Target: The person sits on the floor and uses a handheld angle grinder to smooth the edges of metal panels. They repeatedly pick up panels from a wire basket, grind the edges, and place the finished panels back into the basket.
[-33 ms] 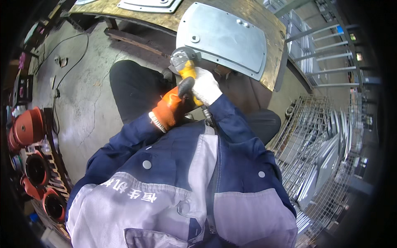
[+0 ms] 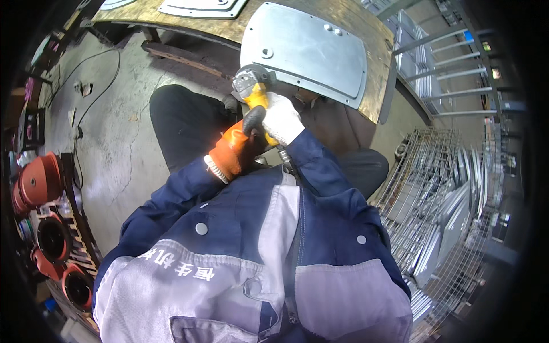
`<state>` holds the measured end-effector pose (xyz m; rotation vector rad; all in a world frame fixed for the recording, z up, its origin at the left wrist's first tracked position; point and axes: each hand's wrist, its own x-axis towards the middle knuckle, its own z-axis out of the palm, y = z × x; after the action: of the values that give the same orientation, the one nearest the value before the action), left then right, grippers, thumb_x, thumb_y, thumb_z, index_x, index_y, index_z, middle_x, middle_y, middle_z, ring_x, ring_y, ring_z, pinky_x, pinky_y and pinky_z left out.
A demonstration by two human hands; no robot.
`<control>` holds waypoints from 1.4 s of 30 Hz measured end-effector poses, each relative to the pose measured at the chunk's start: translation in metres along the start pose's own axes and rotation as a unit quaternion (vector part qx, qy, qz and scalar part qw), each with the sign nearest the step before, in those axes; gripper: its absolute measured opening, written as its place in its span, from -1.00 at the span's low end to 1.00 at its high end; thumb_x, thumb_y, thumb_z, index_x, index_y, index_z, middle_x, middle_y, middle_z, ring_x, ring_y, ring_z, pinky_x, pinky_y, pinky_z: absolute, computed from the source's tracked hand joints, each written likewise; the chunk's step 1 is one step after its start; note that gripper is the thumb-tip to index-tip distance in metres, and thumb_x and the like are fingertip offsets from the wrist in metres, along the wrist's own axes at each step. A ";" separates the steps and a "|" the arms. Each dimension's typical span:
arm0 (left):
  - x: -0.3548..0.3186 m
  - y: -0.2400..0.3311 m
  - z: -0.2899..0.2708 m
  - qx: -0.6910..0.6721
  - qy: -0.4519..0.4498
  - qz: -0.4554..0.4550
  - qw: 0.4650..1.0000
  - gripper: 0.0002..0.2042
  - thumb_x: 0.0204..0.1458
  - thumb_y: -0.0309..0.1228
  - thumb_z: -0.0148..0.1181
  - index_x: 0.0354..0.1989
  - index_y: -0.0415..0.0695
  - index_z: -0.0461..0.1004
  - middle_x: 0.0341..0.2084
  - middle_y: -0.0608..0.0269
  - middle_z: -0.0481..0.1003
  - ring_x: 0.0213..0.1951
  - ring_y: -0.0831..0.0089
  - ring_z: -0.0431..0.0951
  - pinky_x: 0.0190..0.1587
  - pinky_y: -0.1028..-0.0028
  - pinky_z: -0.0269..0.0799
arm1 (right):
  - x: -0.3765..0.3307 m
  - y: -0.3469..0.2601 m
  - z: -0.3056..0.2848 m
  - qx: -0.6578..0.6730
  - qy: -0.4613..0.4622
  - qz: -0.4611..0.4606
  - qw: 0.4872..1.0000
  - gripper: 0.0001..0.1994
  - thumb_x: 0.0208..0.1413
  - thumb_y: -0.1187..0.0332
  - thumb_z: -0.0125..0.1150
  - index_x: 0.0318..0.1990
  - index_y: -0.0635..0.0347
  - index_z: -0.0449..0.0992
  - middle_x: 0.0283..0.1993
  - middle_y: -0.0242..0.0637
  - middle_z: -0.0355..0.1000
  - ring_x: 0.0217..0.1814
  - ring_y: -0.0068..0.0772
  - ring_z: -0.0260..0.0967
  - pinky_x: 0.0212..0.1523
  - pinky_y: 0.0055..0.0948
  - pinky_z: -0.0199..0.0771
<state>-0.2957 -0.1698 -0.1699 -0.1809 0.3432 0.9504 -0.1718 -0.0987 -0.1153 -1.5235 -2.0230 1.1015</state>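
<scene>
A yellow angle grinder (image 2: 257, 97) with a grey metal head is held in front of my body, near the table's front edge. My right hand (image 2: 282, 119), in a white glove, wraps round its yellow body. In an orange glove, my left hand (image 2: 233, 147) closes on the grinder from the other side, with a dark rounded tip at the thumb. A metal fitting (image 2: 285, 158) shows at the grinder's lower end. Just beyond the grinder's head, a light grey metal plate (image 2: 306, 51) with small edge holes lies flat on the wooden table (image 2: 374, 68).
More grey plates (image 2: 203, 7) lie at the table's far left. On the right stands a wire cage (image 2: 412, 194) holding metal sheets, with a metal rack (image 2: 457, 74) behind. Red round parts (image 2: 43, 178) sit at the left. A black cable (image 2: 100, 103) runs over the floor.
</scene>
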 end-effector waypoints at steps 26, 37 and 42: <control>0.081 -0.101 0.072 0.320 -0.028 -0.188 0.928 -0.53 0.09 -0.11 0.23 0.07 -0.16 0.41 -0.13 0.20 0.54 -0.14 0.43 0.53 -0.05 0.44 0.43 | -0.102 0.134 -0.093 0.102 0.166 0.104 0.975 -0.64 -0.04 0.16 0.30 -0.20 0.25 0.50 -0.30 0.01 0.52 -0.21 0.06 0.50 -0.21 -0.19 0.46; 0.120 -0.152 0.111 0.263 -0.096 -0.249 0.927 -0.53 0.05 -0.14 0.29 0.06 -0.13 0.40 -0.18 0.21 0.53 -0.17 0.43 0.54 -0.06 0.40 0.47 | -0.147 0.155 -0.141 0.166 0.252 0.200 0.932 -0.69 -0.03 0.23 0.35 -0.27 0.28 0.47 -0.46 -0.18 0.48 -0.47 -0.31 0.47 -0.43 -0.33 0.45; 0.081 -0.120 0.119 0.389 -0.044 -0.110 0.914 -0.46 0.02 -0.02 0.30 0.00 -0.22 0.43 -0.23 0.21 0.53 -0.24 0.47 0.53 -0.16 0.44 0.46 | -0.116 0.107 -0.137 0.272 0.187 0.139 0.934 -0.69 -0.02 0.28 0.39 -0.19 0.25 0.49 -0.37 -0.31 0.48 -0.36 -0.49 0.44 -0.33 -0.44 0.44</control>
<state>-0.1290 -0.1406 -0.0886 0.5442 0.5809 0.5396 0.0309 -0.1458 -0.0943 -1.5850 -1.1472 1.2286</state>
